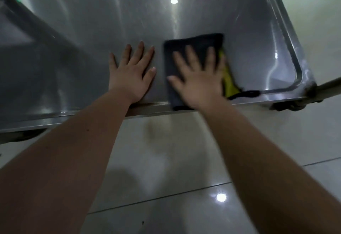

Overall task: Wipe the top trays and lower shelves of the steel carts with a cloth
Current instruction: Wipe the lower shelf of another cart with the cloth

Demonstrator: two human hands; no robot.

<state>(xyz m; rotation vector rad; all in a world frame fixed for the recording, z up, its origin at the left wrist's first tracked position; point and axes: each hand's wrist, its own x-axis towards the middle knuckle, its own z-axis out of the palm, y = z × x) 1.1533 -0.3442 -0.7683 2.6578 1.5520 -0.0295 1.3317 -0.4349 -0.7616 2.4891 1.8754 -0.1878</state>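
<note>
Steel takes up the upper half of the head view: a shelf (184,17) with a raised rim (287,36) that curves round a rounded corner at the near right. Its near edge (151,109) runs slightly uphill to the right above pale glossy floor tiles (184,160), and a wheel (284,105) shows just under the near right corner.

The cloth (193,41) lies flat on the shelf, right of centre. It is a dark grey folded rectangle with a yellow-green layer showing along its right side. Its long axis runs from the near edge toward the far side, leaning a little left at the far end, and its near end reaches the edge. A dark strip trails from it to the right along the near rim.

The right hand (200,80) lies palm down on the cloth, fingers straight and spread apart, blurred. The left hand (132,71) lies palm down on bare steel just beside the cloth, fingers straight and spread, its heel at the near edge.

Wide bare steel lies to the left of the left hand and beyond the cloth up to the far rim. A narrower strip separates the cloth from the right rim.
</note>
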